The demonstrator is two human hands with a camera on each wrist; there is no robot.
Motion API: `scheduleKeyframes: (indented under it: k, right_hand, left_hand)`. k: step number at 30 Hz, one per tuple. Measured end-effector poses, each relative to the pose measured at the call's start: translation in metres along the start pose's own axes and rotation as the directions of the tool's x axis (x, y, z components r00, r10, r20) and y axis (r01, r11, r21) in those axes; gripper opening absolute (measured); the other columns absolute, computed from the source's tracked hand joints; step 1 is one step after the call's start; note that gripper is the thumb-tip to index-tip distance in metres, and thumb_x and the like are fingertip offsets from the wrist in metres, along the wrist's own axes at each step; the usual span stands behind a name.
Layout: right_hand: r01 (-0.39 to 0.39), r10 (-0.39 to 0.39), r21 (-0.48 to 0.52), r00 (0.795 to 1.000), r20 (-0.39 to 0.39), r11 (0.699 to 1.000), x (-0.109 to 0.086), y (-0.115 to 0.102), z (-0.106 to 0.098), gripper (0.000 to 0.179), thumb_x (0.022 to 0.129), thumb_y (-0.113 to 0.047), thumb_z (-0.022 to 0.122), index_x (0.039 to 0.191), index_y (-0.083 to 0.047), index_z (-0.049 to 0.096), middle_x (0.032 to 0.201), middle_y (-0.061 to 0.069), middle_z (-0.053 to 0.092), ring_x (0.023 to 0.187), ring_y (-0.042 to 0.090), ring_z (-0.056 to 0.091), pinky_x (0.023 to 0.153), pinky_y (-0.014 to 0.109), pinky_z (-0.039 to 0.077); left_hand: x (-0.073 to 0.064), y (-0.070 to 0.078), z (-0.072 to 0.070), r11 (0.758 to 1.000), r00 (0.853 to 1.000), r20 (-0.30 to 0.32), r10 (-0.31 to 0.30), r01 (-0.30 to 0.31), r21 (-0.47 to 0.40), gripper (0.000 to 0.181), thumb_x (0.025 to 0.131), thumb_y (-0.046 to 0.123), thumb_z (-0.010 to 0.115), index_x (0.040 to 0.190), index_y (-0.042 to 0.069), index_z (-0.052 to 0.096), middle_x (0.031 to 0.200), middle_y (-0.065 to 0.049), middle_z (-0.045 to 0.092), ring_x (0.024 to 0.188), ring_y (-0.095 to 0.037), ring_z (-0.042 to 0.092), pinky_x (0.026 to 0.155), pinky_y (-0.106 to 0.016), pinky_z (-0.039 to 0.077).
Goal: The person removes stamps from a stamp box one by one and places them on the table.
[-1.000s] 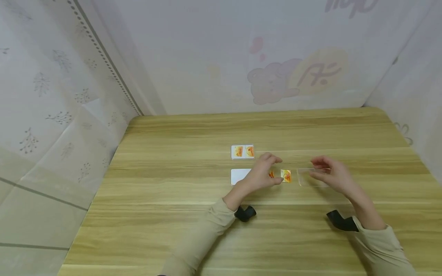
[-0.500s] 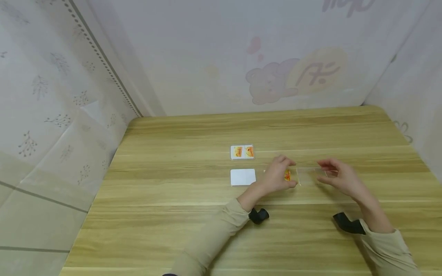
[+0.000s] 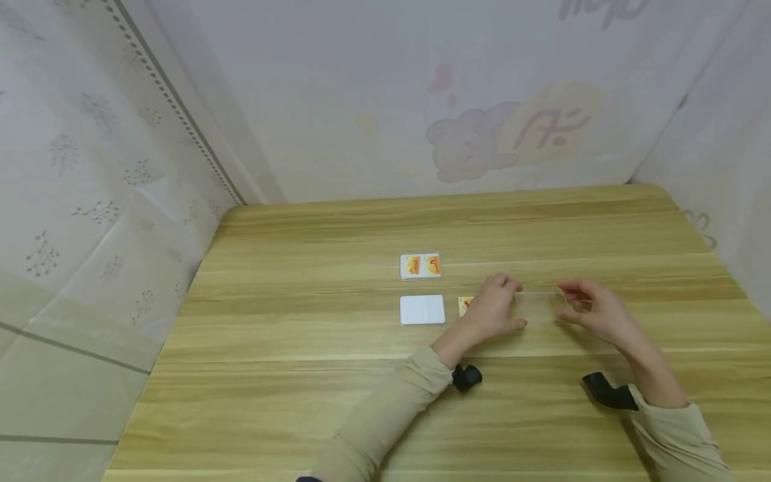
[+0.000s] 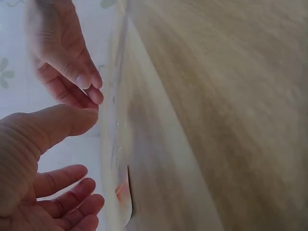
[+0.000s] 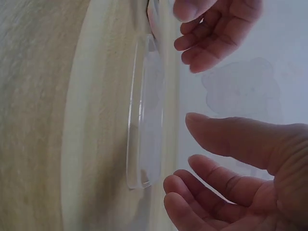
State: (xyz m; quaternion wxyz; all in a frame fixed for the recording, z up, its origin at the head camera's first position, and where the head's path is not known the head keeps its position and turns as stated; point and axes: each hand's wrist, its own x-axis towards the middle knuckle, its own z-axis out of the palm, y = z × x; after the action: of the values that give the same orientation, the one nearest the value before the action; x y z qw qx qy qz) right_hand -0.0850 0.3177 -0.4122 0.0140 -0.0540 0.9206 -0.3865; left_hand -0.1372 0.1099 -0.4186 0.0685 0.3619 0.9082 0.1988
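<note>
A clear plastic case [image 3: 540, 309] lies on the wooden table between my two hands; in the right wrist view the transparent case [image 5: 151, 110] shows side on. My left hand [image 3: 492, 309] hovers at its left end, thumb and fingers spread apart and holding nothing. At the right end is my right hand [image 3: 597, 313], its thumb apart from loosely bent fingers, also holding nothing. A small yellow and red card [image 3: 463, 305] shows beside my left hand, which hides part of it. In the left wrist view, a small card [image 4: 125, 197] with a reddish mark lies below the fingers.
Left of my hands lies a white rectangular card [image 3: 421, 310]. Behind it is a case [image 3: 420, 266] with two orange pictures. Black curved pieces [image 3: 608, 391] sit at both wrists. A pale wall sheet with a bear print [image 3: 470, 147] stands beyond the table.
My left hand has moved right, away from the white card and up to the clear case, now covering most of the small cards. My right hand has shifted slightly right.
</note>
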Motion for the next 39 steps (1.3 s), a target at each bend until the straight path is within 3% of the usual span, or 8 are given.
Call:
scheduleKeyframes:
  k: [4, 8, 10, 15, 25, 39]
  right_hand:
    - [0.013, -0.014, -0.041, 1.000, -0.008, 0.999, 0.001, 0.003, 0.002, 0.052, 0.074, -0.002, 0.076, 0.117, 0.016, 0.053, 0.105, 0.029, 0.058, 0.094, 0.035, 0.054, 0.075, 0.017, 0.047]
    - [0.020, -0.020, -0.069, 1.000, 0.005, 0.997, 0.002, 0.005, 0.003, 0.054, 0.072, 0.000, 0.077, 0.116, 0.019, 0.052, 0.102, 0.031, 0.057, 0.093, 0.038, 0.054, 0.077, 0.038, 0.051]
    - [0.017, -0.015, -0.081, 1.000, 0.017, 0.997, 0.002, 0.006, 0.003, 0.054, 0.071, 0.000, 0.077, 0.115, 0.020, 0.051, 0.102, 0.031, 0.056, 0.092, 0.040, 0.054, 0.076, 0.042, 0.051]
    - [-0.001, 0.006, -0.119, 0.999, 0.047, 0.993, 0.002, 0.009, 0.003, 0.055, 0.070, -0.002, 0.078, 0.114, 0.020, 0.052, 0.098, 0.028, 0.056, 0.089, 0.037, 0.054, 0.070, 0.031, 0.049]
    - [-0.005, 0.037, -0.219, 0.990, 0.139, 0.976, 0.007, 0.008, 0.001, 0.064, 0.067, -0.004, 0.079, 0.119, 0.019, 0.049, 0.093, 0.024, 0.052, 0.086, 0.037, 0.053, 0.072, 0.045, 0.047]
    - [0.075, -0.032, -0.251, 0.985, 0.168, 0.965, 0.011, 0.010, -0.002, 0.058, 0.068, -0.004, 0.079, 0.115, 0.016, 0.052, 0.091, 0.019, 0.053, 0.083, 0.030, 0.052, 0.069, 0.040, 0.045]
  left_hand:
    - [0.005, 0.001, 0.006, 0.997, 0.999, 0.023, -0.022, 0.021, 0.072, 0.062, 0.076, 0.040, 0.075, 0.126, 0.008, 0.056, 0.119, -0.002, 0.053, 0.110, -0.013, 0.048, 0.095, -0.018, 0.036]
    - [0.009, 0.004, 0.010, 0.991, 0.998, 0.040, -0.041, 0.036, 0.126, 0.065, 0.076, 0.044, 0.074, 0.128, 0.009, 0.055, 0.122, -0.001, 0.053, 0.111, -0.013, 0.048, 0.096, -0.020, 0.036]
    - [0.010, 0.006, 0.012, 0.988, 0.998, 0.044, -0.052, 0.045, 0.150, 0.066, 0.076, 0.044, 0.074, 0.129, 0.010, 0.055, 0.122, 0.000, 0.053, 0.111, -0.013, 0.048, 0.096, -0.020, 0.036]
    - [0.013, 0.010, 0.014, 0.976, 0.997, 0.049, -0.066, 0.054, 0.209, 0.063, 0.077, 0.044, 0.073, 0.128, 0.011, 0.056, 0.120, 0.001, 0.053, 0.108, -0.012, 0.048, 0.094, -0.020, 0.038]
    - [0.014, 0.016, 0.013, 0.967, 0.994, 0.078, -0.080, 0.058, 0.249, 0.056, 0.078, 0.043, 0.072, 0.123, 0.012, 0.058, 0.118, 0.002, 0.052, 0.109, -0.012, 0.045, 0.098, -0.022, 0.035]
    - [0.020, 0.016, 0.014, 0.970, 0.994, 0.084, -0.075, 0.054, 0.237, 0.041, 0.077, 0.039, 0.073, 0.109, 0.015, 0.064, 0.110, 0.002, 0.056, 0.102, -0.012, 0.048, 0.089, -0.025, 0.040]
